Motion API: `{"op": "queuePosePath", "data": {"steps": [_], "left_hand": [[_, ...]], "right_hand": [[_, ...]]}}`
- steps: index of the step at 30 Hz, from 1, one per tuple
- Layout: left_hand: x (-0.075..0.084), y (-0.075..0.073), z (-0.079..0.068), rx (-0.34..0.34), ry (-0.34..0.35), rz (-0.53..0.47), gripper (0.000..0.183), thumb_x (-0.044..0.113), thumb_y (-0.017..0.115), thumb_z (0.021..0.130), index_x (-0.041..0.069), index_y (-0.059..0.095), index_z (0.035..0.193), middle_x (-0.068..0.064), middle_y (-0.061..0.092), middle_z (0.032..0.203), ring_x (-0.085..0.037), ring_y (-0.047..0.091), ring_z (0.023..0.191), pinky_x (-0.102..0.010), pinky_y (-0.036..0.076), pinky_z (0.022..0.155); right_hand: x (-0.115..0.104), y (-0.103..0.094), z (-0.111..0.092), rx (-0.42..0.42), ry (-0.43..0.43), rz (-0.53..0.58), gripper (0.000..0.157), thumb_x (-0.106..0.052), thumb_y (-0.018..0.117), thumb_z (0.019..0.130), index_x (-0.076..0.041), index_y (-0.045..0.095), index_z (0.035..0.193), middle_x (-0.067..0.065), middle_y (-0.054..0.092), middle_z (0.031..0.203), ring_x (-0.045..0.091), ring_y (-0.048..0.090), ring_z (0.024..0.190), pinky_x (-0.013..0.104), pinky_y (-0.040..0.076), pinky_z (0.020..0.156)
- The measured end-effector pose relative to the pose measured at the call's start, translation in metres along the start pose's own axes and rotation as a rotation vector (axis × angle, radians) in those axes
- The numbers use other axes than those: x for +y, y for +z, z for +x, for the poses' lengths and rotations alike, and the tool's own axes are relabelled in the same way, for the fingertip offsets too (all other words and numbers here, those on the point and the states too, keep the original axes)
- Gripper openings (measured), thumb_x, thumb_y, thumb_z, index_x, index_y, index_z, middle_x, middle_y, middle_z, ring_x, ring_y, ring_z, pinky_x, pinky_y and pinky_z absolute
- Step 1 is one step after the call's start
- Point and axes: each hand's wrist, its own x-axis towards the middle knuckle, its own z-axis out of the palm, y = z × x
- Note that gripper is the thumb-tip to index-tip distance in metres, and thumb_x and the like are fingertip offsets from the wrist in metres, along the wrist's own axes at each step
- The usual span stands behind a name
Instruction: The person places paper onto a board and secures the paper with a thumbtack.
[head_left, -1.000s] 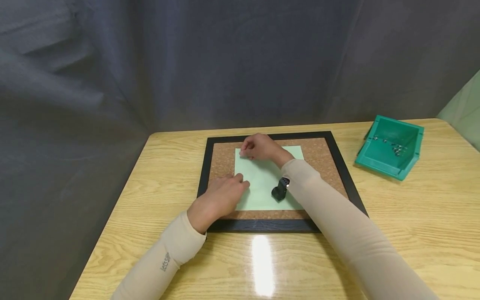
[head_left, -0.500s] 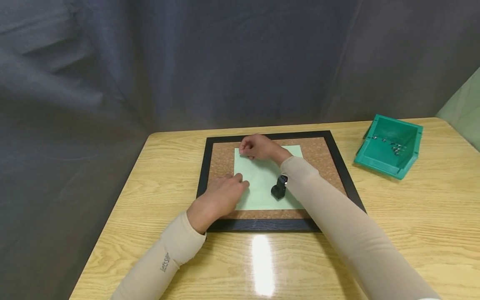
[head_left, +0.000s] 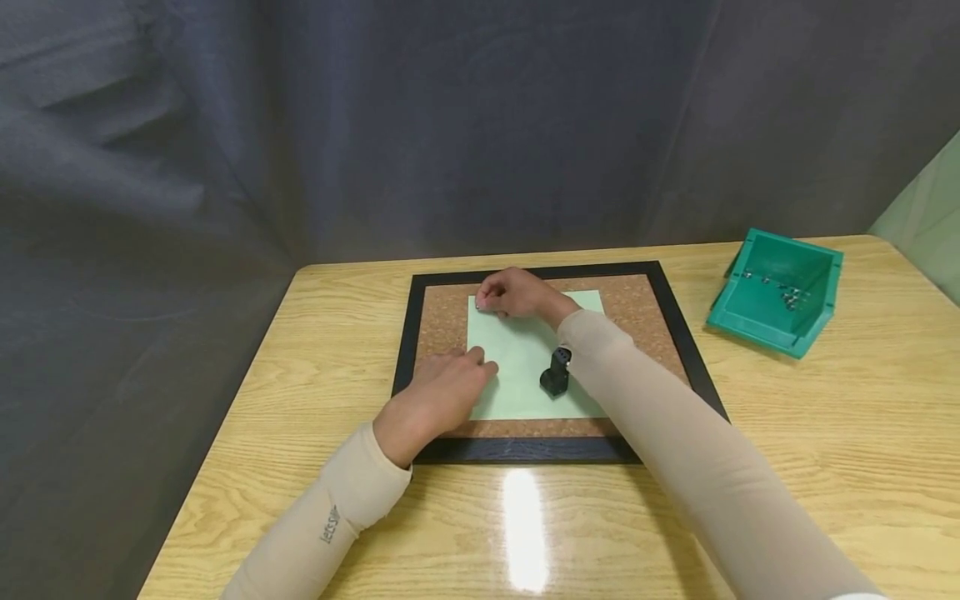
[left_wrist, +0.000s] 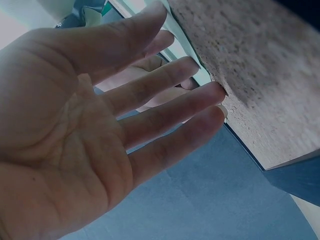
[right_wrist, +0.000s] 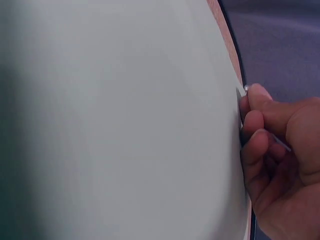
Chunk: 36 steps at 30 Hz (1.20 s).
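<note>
A light green sheet of paper (head_left: 517, 367) lies on a cork board (head_left: 637, 321) with a black frame. At the sheet's far left corner, my right hand (head_left: 517, 293) pinches a small shiny push pin (right_wrist: 246, 88) between thumb and forefinger; the fingers hide most of it. The other right fingers curl against the sheet. My left hand (head_left: 442, 392) lies over the board's left side, its fingertips touching the sheet's left edge and the cork. In the left wrist view the left fingers (left_wrist: 165, 110) are fairly straight and spread, with nothing held.
A green open bin (head_left: 757, 321) with several small shiny pins (head_left: 793, 297) stands on the wooden table (head_left: 825, 433), right of the board. A dark cloth (head_left: 487, 125) hangs behind the table. The black wrist camera (head_left: 556, 377) sits low over the sheet.
The right fingers have shifted very slightly at the sheet's corner, and a small shiny bit shows at their tips now. The left hand stays where it was.
</note>
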Motion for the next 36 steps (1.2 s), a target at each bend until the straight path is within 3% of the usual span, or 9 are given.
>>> {"op": "queuePosePath", "data": {"steps": [13, 21, 26, 36], "left_hand": [[0.000, 0.002, 0.001, 0.015, 0.006, 0.002, 0.038, 0.012, 0.074, 0.089, 0.016, 0.065, 0.126, -0.005, 0.063, 0.112, -0.022, 0.062, 0.090, -0.037, 0.055, 0.069], [0.000, 0.002, 0.001, 0.010, 0.002, 0.001, 0.039, 0.013, 0.075, 0.089, 0.016, 0.065, 0.127, -0.005, 0.063, 0.112, -0.023, 0.062, 0.092, -0.038, 0.055, 0.073], [0.001, 0.004, 0.000, -0.007, -0.001, 0.001, 0.043, 0.013, 0.073, 0.090, 0.017, 0.063, 0.131, -0.005, 0.063, 0.117, -0.024, 0.063, 0.097, -0.038, 0.056, 0.076], [0.000, 0.002, 0.001, 0.007, 0.001, 0.011, 0.042, 0.013, 0.074, 0.090, 0.017, 0.064, 0.130, -0.005, 0.063, 0.116, -0.024, 0.063, 0.097, -0.038, 0.056, 0.074]], "right_hand": [[-0.009, 0.001, 0.001, 0.008, 0.121, -0.017, 0.017, -0.025, 0.058, 0.102, -0.015, 0.071, 0.102, 0.002, 0.060, 0.083, 0.016, 0.052, 0.072, 0.030, 0.043, 0.068], [-0.011, -0.002, 0.005, -0.002, 0.157, 0.064, 0.018, -0.025, 0.061, 0.100, -0.012, 0.071, 0.108, 0.000, 0.058, 0.091, 0.015, 0.049, 0.075, 0.028, 0.042, 0.067], [-0.010, 0.000, 0.006, -0.018, 0.190, 0.053, 0.019, -0.027, 0.062, 0.100, -0.015, 0.072, 0.110, -0.001, 0.061, 0.104, 0.015, 0.048, 0.081, 0.028, 0.040, 0.070], [-0.013, -0.002, 0.008, -0.006, 0.174, 0.007, 0.020, -0.028, 0.062, 0.099, -0.015, 0.073, 0.110, -0.002, 0.056, 0.092, 0.015, 0.044, 0.074, 0.029, 0.039, 0.068]]}}
